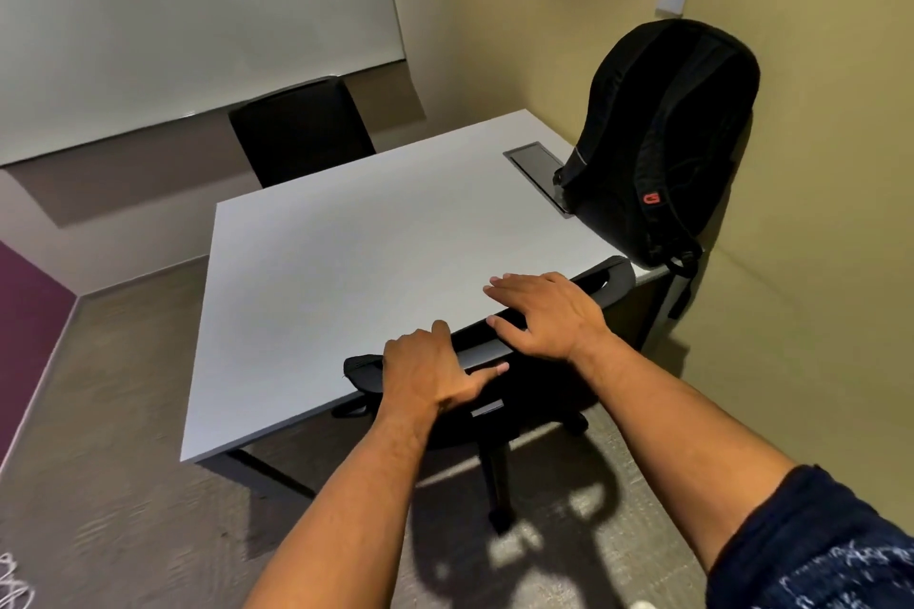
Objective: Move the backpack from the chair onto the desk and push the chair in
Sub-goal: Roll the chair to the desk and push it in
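Note:
A black backpack (662,139) stands upright on the right side of the grey desk (346,262), leaning against the wall. A black office chair (613,279) sits at the desk's near edge, its backrest top against the desktop. My left hand (435,373) grips the top of the backrest on its left part. My right hand (544,312) lies flat on the backrest top with fingers spread over the desk edge. The chair's seat is hidden under the desk; its base (499,485) shows below.
A second black chair (301,129) stands at the desk's far side under a whiteboard (198,15). A cable hatch (536,163) is set in the desk beside the backpack. The wall (816,262) is close on the right. Carpet floor (123,460) lies to the left.

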A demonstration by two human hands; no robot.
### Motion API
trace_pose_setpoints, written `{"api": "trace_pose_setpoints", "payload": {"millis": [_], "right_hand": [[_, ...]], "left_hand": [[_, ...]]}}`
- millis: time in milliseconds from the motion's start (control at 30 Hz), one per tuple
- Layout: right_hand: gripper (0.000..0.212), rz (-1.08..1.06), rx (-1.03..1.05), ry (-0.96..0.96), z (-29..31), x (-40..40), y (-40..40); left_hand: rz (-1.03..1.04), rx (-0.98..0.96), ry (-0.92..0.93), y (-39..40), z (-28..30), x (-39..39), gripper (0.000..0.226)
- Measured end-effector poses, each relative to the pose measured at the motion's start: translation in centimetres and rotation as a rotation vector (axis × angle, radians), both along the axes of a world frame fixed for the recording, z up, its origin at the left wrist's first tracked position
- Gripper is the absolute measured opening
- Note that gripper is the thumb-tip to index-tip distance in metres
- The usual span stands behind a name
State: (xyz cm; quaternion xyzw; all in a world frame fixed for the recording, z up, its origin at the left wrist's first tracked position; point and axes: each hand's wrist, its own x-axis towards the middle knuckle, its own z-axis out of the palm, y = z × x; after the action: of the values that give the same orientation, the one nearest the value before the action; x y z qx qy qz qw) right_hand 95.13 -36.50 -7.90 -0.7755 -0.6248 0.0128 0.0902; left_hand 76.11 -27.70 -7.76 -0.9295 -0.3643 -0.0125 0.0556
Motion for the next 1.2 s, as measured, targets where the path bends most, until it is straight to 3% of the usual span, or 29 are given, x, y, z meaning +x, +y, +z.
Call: {"api": "trace_pose_setpoints", "payload": {"millis": [400, 1200], "right_hand": [[0.076, -0.001, 0.010, 0.025, -0.4, -2.5, 3.2], [0.070, 0.079, -0.056, 0.011, -0.2, -6.7, 4.6]], "left_hand": [[0.046, -0.024, -0.029, 2.8, 0.0, -2.8, 0.101], [0.153, -0.013, 0.005, 2.8, -0.1, -7.0, 0.108]]}}
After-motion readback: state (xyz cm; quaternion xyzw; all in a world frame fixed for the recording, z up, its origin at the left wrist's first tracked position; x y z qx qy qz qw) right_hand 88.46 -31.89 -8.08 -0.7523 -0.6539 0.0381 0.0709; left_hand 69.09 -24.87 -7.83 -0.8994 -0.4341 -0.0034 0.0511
